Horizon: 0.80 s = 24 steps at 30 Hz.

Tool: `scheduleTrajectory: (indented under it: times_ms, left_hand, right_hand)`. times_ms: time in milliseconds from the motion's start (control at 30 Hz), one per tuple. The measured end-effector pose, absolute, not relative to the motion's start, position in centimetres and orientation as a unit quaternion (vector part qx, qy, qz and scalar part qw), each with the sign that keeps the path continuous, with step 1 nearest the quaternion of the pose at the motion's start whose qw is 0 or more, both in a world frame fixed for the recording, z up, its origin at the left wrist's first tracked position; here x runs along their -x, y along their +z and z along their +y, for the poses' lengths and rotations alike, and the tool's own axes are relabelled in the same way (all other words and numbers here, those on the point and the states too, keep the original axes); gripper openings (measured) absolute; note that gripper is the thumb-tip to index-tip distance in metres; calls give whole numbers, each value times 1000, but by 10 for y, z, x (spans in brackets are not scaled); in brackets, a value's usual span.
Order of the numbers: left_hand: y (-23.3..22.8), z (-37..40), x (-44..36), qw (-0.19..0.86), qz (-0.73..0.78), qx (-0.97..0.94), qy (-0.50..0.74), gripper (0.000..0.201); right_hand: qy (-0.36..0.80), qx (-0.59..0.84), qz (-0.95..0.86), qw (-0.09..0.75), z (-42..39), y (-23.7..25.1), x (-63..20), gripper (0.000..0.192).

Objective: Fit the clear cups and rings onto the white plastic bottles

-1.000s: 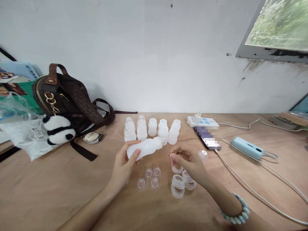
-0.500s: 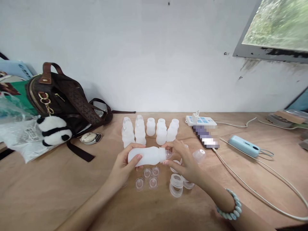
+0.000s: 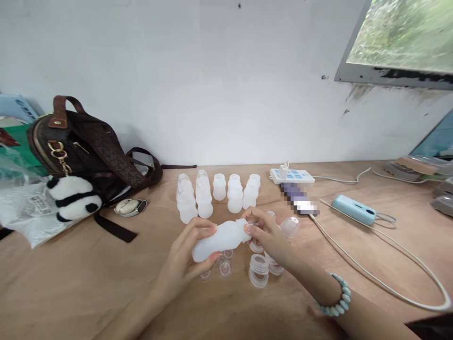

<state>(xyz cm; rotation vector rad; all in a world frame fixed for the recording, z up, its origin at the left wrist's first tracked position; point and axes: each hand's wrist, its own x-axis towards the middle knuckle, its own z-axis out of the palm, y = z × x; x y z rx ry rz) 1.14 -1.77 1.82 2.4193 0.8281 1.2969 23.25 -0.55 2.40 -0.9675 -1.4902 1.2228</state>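
A white baby bottle (image 3: 219,240) lies tilted across my two hands above the table. My left hand (image 3: 191,248) wraps round its body, with the thumb below and the fingers above. At the neck end, my right hand (image 3: 264,231) grips the collar ring (image 3: 244,230) with thumb and fingers; the nipple there is hidden by those fingers. Clear nipples (image 3: 224,268) lie on the table under the bottle, partly covered. Just below my right hand are stacked clear rings (image 3: 259,270). A clear dome cap (image 3: 290,227) lies to its right.
Several white bottles (image 3: 235,194) stand behind my hands, the left two with clear caps. At left are a dark backpack (image 3: 95,137), a panda plush (image 3: 74,199) and a computer mouse (image 3: 127,207). A power strip (image 3: 293,176), phone (image 3: 299,198), blue power bank (image 3: 354,209) and white cable (image 3: 382,264) are at right.
The bottle's base end has dipped toward me and my left hand has shifted its hold. My right fingers have closed over the neck, covering the nipple that showed before. The view has shifted slightly.
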Motion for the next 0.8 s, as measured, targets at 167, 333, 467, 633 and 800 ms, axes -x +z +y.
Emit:
scheduleTrajectory:
  times_ms: [167,333,467,633,800]
  left_hand:
    - [20,-15,-8,123,284,-843,439,33]
    - [23,-10,-7,163,358,-794,464,23]
    - [24,-8,-8,181,387,-768,477,20]
    - [26,-9,-10,185,385,-773,469,21]
    - [28,-10,-11,193,396,-755,486,20]
  right_hand:
    - [479,414,-621,463,-6,23,-234,22]
    - [202,543,-694,427,9,38,-269,34]
    - [-30,697,-676,236,25,47,-300,29]
    - [-34,702,-708,65,30,37,-304,19]
    - [-55,690,-720,60,29,39,-302,19]
